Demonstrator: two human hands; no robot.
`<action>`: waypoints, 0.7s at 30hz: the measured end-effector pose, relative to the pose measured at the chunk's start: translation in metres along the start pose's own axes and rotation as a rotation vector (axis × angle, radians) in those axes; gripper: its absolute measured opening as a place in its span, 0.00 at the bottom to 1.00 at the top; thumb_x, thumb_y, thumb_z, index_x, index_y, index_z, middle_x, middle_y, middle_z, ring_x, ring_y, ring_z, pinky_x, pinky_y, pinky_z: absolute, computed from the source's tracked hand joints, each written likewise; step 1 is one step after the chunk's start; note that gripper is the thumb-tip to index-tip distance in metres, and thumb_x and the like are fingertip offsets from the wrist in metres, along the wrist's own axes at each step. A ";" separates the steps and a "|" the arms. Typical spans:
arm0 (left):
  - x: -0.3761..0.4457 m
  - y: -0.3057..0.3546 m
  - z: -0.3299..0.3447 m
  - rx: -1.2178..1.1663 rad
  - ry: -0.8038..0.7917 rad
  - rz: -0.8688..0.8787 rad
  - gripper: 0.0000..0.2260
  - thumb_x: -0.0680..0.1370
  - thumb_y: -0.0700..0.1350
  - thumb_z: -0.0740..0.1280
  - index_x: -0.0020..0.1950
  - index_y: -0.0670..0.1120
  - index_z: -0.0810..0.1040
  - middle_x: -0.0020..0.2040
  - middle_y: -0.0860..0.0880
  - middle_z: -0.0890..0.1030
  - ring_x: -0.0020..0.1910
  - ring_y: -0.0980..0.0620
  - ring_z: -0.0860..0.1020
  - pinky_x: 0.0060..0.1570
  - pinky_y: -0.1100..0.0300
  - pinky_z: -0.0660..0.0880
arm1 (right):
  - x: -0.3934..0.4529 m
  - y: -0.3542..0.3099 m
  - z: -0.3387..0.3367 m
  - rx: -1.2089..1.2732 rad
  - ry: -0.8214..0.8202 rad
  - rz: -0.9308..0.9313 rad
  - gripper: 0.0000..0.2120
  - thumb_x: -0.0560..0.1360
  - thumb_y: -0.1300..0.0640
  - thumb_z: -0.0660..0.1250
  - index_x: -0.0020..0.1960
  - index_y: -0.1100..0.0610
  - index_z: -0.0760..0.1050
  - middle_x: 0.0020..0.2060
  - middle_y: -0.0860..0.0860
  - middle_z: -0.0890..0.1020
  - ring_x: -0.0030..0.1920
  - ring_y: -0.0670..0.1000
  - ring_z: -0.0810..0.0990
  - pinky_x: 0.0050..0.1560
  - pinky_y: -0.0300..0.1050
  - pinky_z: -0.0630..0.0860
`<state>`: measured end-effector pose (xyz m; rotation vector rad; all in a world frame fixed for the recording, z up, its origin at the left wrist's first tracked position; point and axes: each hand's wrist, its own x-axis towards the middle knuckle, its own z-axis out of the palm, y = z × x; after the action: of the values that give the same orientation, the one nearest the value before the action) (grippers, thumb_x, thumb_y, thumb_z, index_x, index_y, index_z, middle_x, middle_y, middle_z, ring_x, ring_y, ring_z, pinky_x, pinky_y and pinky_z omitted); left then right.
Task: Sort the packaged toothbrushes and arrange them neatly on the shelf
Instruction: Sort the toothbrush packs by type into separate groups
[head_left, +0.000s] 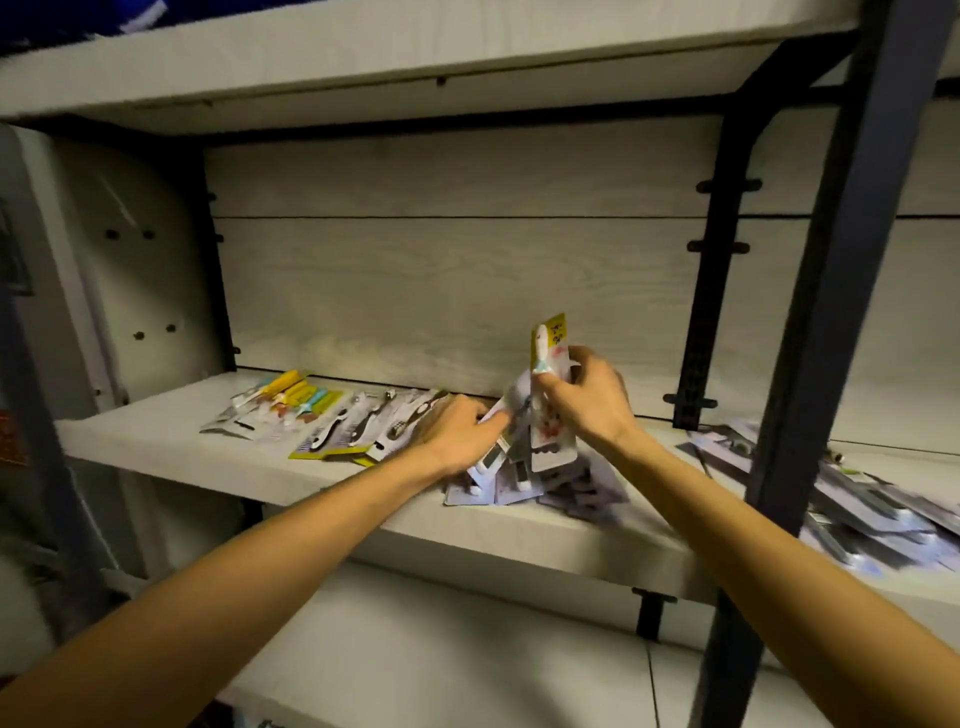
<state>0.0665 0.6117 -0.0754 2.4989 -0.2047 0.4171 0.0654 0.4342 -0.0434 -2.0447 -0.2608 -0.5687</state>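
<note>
The fingers and thumb of the right hand (587, 395) are curled around one toothbrush pack (550, 395) and hold it upright, above the shelf board. This pack is a long narrow card. Its top end is yellow with small dark print, and a white brush with a pale blue part shows under clear plastic. The lower half of the card is white with red marks and a notched bottom edge. Seen from the hand, the yellow end points to 12 o'clock and the notched end to 6 o'clock.

The fingers of the left hand (457, 431) are bent and touch the white packs at the left edge of the loose pile (524, 478). I cannot tell if they pinch one pack or only press on it, because the picture is blurred there. The pile lies on the shelf (363, 499) directly under both hands. Its packs are white and grey, and they overlap at different angles.

At 9 o'clock from the left hand lies a row of packs with dark and white brushes (363, 426) on yellow-edged cards, side by side. Further at 9 o'clock lies a group of colourful packs (275, 405), yellow, orange and light blue.

At 3 o'clock from the right hand, behind the dark metal post (810, 332), more grey packs (857, 499) lie scattered on the next shelf section.
</note>
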 end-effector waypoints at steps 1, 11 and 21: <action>0.005 -0.005 -0.003 0.078 -0.029 0.005 0.28 0.80 0.65 0.58 0.31 0.44 0.71 0.29 0.46 0.72 0.30 0.47 0.71 0.31 0.58 0.65 | 0.003 0.000 0.006 0.001 -0.009 -0.005 0.15 0.73 0.53 0.70 0.59 0.53 0.76 0.49 0.52 0.84 0.48 0.54 0.84 0.52 0.55 0.81; 0.047 -0.088 -0.053 0.448 -0.088 0.178 0.18 0.81 0.49 0.60 0.70 0.49 0.76 0.71 0.46 0.73 0.71 0.44 0.67 0.70 0.50 0.65 | 0.055 -0.022 0.079 0.118 0.019 0.037 0.07 0.72 0.56 0.72 0.48 0.51 0.78 0.44 0.51 0.86 0.45 0.52 0.86 0.50 0.55 0.83; 0.076 -0.266 -0.159 0.411 0.038 -0.036 0.16 0.80 0.52 0.63 0.66 0.50 0.78 0.70 0.48 0.74 0.69 0.44 0.72 0.64 0.54 0.70 | 0.080 -0.071 0.258 0.173 -0.134 0.184 0.10 0.72 0.61 0.74 0.51 0.61 0.78 0.38 0.55 0.83 0.30 0.48 0.81 0.29 0.41 0.77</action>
<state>0.1619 0.9164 -0.0676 2.8875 -0.0616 0.5353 0.1806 0.6882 -0.0615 -1.9166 -0.1908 -0.2860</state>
